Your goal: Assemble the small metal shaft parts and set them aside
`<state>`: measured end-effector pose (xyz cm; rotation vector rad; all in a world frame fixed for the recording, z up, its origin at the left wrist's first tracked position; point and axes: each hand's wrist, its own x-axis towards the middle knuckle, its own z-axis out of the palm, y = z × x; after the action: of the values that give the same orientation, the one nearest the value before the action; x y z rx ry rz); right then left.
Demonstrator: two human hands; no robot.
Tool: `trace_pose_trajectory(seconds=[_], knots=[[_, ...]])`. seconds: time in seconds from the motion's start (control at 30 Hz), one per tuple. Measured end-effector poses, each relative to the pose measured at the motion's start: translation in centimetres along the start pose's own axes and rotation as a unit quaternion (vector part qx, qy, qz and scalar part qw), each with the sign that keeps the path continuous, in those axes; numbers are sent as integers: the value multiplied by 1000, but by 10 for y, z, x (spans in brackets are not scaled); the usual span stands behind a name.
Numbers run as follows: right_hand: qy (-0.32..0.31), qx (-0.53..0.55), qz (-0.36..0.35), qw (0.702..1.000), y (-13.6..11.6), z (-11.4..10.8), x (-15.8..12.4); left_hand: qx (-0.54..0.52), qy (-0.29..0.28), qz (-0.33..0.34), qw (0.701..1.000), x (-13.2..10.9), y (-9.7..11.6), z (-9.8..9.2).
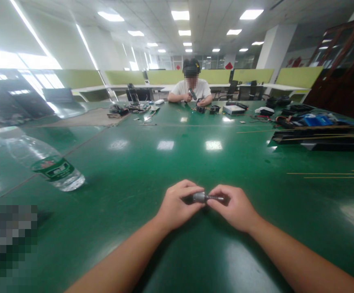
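Over the near middle of the green table, a small grey metal cylinder with a thin shaft lies level between my two hands. The fingers and thumb of my left hand pinch its thick grey body. From the other side, my right hand has thumb and fingertips closed on the thin dark shaft, whose bright tip sticks out to the right. My fingertips cover parts of both ends, so the exact kind of part cannot be made out.
A clear water bottle with a green label appears tilted at the left on the green table. Thin yellowish rods and black trays lie at the right. Across the table a person holds a dark tool among electronic parts.
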<state>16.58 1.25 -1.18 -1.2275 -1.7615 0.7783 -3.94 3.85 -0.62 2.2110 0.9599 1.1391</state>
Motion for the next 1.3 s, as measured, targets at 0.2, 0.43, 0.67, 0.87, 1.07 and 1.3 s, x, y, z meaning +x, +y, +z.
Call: trace_pose_trajectory(seconds=[0.2, 0.43, 0.67, 0.87, 1.07, 1.3], knots=[[1, -5, 0, 1000, 0, -1, 0, -8, 3, -5, 1000, 1, 0, -1], [0, -6, -3, 1000, 2, -2, 0, -9, 5, -5, 1000, 1, 0, -2], [3, 11, 3, 1000, 2, -3, 0, -19, 9, -5, 1000, 1, 0, -3], [22, 4, 2, 1000, 2, -4, 0, -25, 18, -13, 999, 2, -1, -3], [28, -6, 0, 1000, 5, -4, 0, -26, 23, -17, 999, 2, 1, -3], [44, -12, 9, 999, 5, -6, 1, -28, 32, -30, 999, 3, 1, -5]])
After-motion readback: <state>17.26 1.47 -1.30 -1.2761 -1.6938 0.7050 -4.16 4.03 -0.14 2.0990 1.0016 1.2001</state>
